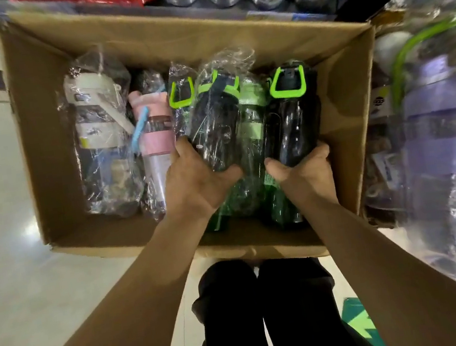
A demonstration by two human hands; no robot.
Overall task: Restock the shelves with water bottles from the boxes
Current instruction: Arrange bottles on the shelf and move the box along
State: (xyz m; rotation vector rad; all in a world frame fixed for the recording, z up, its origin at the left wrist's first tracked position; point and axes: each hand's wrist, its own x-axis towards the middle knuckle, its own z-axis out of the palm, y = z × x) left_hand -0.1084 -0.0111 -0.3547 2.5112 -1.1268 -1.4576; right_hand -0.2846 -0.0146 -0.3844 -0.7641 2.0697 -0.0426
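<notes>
water bottles [98,126] are lying side by side in the open cardboard box [41,146], caps pointing to 12 o'clock. your left hand [201,178] is curling round the base of a plastic-wrapped black bottle [214,125] near the box's centre. your right hand [304,169] is gripping the base of a bare black bottle [293,122] toward 3 o'clock, with a green bottle [253,113] lying between them.
</notes>
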